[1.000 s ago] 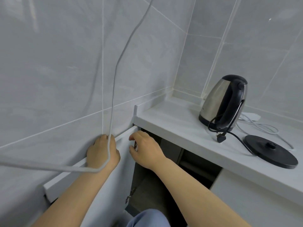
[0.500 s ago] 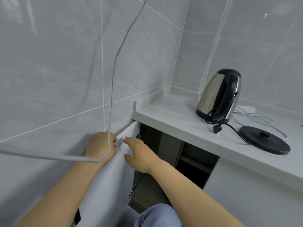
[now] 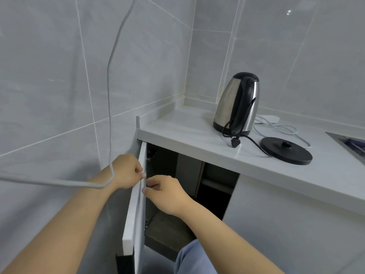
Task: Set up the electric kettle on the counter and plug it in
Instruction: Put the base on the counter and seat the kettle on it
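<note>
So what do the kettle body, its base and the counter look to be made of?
Kettle: likely brushed stainless steel, with streaky grey reflections; its handle and lid look like black plastic. Base: matte black, probably plastic, with no shine. Counter: pale, smooth, faintly veined, so stone or a stone-look composite; I cannot tell which.

Kettle (image 3: 235,103): brushed stainless-steel body, glossy black plastic handle and lid. Power base (image 3: 286,151), right of kettle: matt black plastic. Bench (image 3: 187,135): smooth pale stone-look top. Wall tiles (image 3: 49,76): glossy grey. Cabinet door (image 3: 138,204): smooth white laminate.
</note>
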Demonstrator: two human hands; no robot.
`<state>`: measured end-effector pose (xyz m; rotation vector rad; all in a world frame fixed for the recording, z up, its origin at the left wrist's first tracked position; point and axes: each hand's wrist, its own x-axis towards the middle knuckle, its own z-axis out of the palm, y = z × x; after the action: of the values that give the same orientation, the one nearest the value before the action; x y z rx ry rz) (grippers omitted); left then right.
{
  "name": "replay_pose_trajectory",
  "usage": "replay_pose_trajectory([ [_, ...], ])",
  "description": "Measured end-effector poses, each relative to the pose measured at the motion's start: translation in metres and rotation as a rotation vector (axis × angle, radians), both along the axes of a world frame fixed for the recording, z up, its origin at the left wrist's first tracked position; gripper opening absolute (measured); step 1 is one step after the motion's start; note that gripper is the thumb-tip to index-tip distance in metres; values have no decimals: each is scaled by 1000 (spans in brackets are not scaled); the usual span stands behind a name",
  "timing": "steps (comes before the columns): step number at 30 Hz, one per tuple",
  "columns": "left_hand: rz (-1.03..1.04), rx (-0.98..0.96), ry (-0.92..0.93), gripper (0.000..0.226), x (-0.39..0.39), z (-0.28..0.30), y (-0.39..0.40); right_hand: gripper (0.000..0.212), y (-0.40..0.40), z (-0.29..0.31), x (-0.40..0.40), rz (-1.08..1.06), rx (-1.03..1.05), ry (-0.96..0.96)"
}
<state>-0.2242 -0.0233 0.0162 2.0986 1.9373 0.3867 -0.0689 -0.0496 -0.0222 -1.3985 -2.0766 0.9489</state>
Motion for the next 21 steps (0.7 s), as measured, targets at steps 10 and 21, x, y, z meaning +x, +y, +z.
replay_pose_trajectory([
  [10,-218,9,-104,37,50,-12,14,24,-21,11,65,-195,78,47],
  [21,-236,400,75,80,87,-28,18,37,-13,4,114,-277,378,-323],
])
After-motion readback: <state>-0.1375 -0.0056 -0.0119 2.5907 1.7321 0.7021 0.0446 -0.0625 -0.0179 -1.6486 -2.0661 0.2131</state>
